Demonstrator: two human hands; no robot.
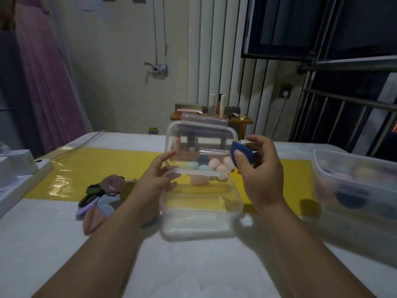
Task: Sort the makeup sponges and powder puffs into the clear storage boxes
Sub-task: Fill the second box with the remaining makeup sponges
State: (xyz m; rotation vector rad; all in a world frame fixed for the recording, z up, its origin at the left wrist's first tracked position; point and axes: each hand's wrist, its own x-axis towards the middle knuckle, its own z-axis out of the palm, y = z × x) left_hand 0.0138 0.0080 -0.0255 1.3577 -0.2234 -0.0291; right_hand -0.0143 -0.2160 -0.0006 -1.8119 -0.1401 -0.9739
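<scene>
My left hand [159, 177] holds the lower left corner of a clear storage box [171, 132], which is tilted up towards me. Inside it, several egg-shaped makeup sponges [211, 163] in peach, teal and dark blue lie along its lower edge. My right hand [260, 171] pinches a dark blue sponge [237, 154] at the box's right side, level with its rim. A second clear storage box [237, 208] stands directly in front on the table, with nothing visible in it. A pile of flat powder puffs [101, 201] in pink, lilac, blue and dark tones lies to its left.
A large clear bin [318, 157] with more sponges and puffs stands at the right. White boxes [19, 166] sit at the table's left edge. A yellow mat [96, 164] runs across the white table. Behind stands a small wooden stand [236, 121] with cosmetics.
</scene>
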